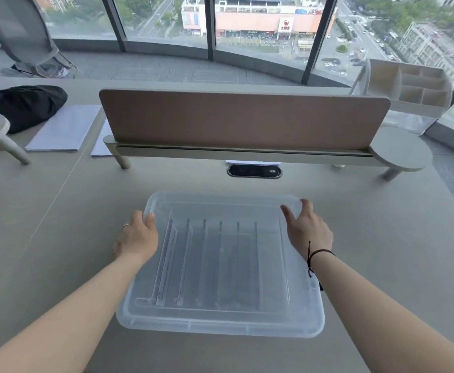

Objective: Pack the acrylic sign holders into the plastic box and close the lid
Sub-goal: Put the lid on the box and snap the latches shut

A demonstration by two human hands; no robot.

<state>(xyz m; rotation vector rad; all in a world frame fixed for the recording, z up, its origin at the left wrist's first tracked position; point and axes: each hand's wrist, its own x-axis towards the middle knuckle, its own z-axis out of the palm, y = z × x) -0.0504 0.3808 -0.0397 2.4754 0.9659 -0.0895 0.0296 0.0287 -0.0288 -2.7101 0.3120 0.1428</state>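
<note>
A clear plastic box sits on the grey desk in front of me, with its translucent lid lying on top. Through the lid I see several acrylic sign holders standing in a row on edge inside the box. My left hand grips the lid's left edge near the far corner, thumb on top. My right hand holds the lid's right edge near the far right corner, fingers curled over the rim.
A brown desk divider on a grey shelf stands behind the box, with a cable port below it. A black bag and papers lie far left. A white organiser stands far right.
</note>
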